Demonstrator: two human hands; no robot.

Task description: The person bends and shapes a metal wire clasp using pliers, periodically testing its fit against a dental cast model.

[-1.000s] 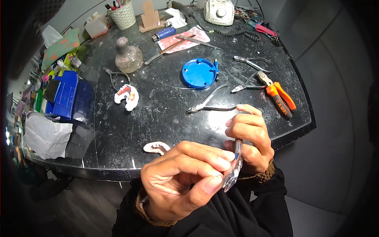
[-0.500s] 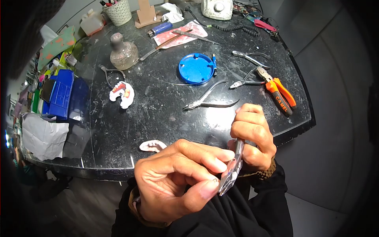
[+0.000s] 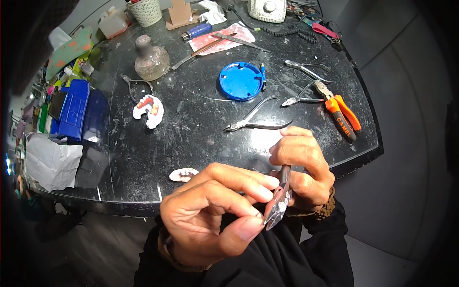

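Note:
My right hand (image 3: 306,167) is wrapped round the handles of a pair of metal pliers (image 3: 278,206), whose jaws point down toward my lap. My left hand (image 3: 210,210) is closed, thumb and forefinger pinching a tiny bent wire (image 3: 259,215) at the plier tips. Most of the wire is hidden by the fingers; whether the jaws grip it I cannot tell. Just beyond my left knuckles lies a pale dental plaster cast (image 3: 183,174). A second plaster cast (image 3: 152,112) with red and yellowish parts sits farther left.
Across the black table (image 3: 191,143) lie metal pliers (image 3: 253,117), orange-handled cutters (image 3: 340,112), a blue round lid (image 3: 241,81) and a thin wire (image 3: 210,98). A glass bottle (image 3: 151,62), a blue box (image 3: 71,110) and crumpled paper (image 3: 52,160) stand left.
Seen from the head, the table things have shifted slightly, as the view moved a little. Both hands keep their hold, the pliers tilting only slightly.

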